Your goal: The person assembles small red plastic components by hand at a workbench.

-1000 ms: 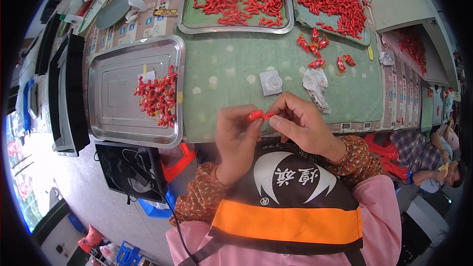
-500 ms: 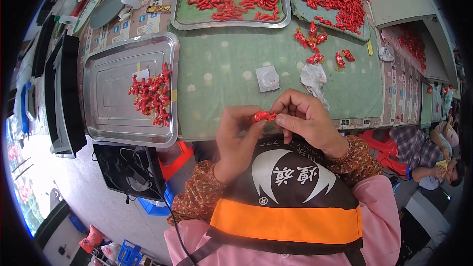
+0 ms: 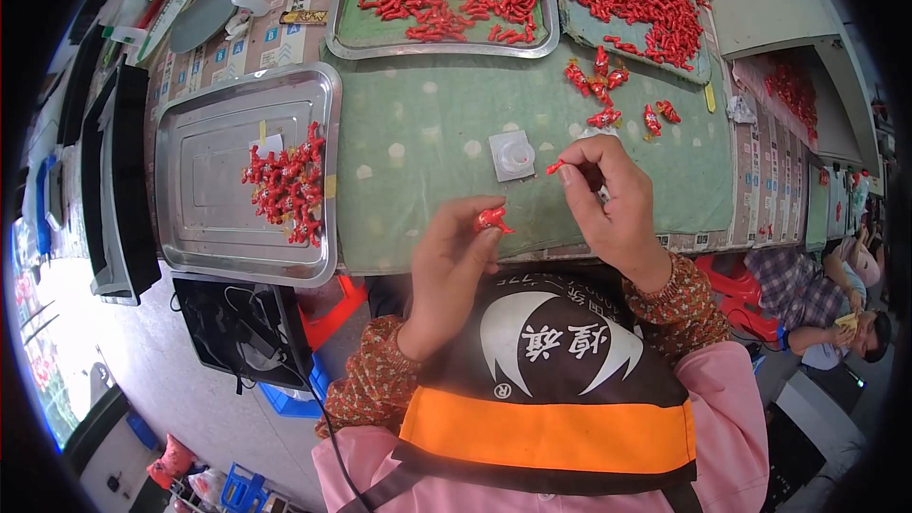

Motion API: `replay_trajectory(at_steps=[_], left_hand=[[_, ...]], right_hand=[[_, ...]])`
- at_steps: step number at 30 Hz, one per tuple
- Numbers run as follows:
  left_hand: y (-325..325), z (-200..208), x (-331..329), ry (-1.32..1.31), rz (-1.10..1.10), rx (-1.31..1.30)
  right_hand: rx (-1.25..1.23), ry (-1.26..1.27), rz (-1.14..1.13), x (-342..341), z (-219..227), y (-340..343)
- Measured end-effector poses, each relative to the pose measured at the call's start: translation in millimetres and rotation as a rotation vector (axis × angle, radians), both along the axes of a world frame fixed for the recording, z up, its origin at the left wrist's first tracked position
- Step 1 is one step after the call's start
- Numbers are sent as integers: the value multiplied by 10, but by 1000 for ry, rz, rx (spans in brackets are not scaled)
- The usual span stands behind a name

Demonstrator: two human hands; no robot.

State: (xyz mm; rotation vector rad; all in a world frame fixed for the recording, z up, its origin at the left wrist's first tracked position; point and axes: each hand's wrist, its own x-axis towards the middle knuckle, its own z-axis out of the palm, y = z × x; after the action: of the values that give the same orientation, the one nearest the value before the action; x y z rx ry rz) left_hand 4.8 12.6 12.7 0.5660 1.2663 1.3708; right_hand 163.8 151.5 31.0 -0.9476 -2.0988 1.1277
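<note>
Between the thumb and fingers of my left hand (image 3: 443, 271) is a small glossy red figurine (image 3: 491, 219), held just over the table's near edge. My right hand (image 3: 616, 214) pinches a tiny red piece (image 3: 556, 167) at its fingertips, a short way to the right and farther off. Close by on the green cloth (image 3: 408, 180) sits a white square pad with a small round dish (image 3: 514, 155). A crumpled white tissue is mostly hidden behind my right hand. Several finished-looking red figurines with gold marks (image 3: 597, 79) lie beyond that hand.
At left, a metal tray (image 3: 190, 256) carries a heap of red figurines (image 3: 285, 185). Two trays at the back, a metal-rimmed one (image 3: 442, 51) and a green one (image 3: 655, 62), hold many small red parts. A red stool (image 3: 332, 309) stands below the table; another person sits at far right.
My hands have come apart. The right one moved away and to the right and now has a tiny red piece at its fingertips; the left still holds the figurine.
</note>
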Motion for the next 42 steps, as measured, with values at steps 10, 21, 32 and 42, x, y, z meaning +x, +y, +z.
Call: replay_trajectory(at_steps=[10,21,32,42], left_hand=[[-10,77,-49,77,-45,-22],[-69,-41,-60,-110,92,40],[-54,12,-96,-180,107,-55],[-19,0,-47,-240,85,-10]], right_hand=[[702,26,128,-127,-240,135],[1009,-42,185,-97,-385,169],[797,15,109,-140,-332,115],[-634,200,-137,-104,7,28]])
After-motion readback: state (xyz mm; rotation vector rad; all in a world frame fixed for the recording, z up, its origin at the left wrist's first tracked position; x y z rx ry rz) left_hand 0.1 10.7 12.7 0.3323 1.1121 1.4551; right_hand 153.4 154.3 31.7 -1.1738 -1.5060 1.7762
